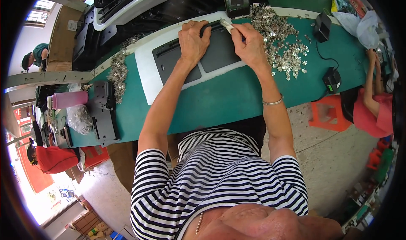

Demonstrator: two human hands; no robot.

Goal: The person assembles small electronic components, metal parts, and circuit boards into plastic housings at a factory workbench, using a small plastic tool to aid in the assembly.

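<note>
Two dark grey plastic panels, the left one (186, 74) and the right one (220, 49), lie side by side on a white foam sheet (146, 77). My left hand (193, 42) rests at their far edges, fingers curled and thumb bent over the right panel's upper left corner. Held in the closed fingers of my right hand (250, 45) is a slim white-wrapped tool (226, 25). Its tip points up and left, at the right panel's far edge. What the tip touches is too small to tell.
Small shiny metal clips form a big pile (277, 39) on the right and a smaller pile (118, 75) on the left of the green table (237, 96). A phone (235, 1), black adapters (331, 79), a pink bottle (69, 100) and black plastic parts (103, 113) surround them. Other people sit at both sides.
</note>
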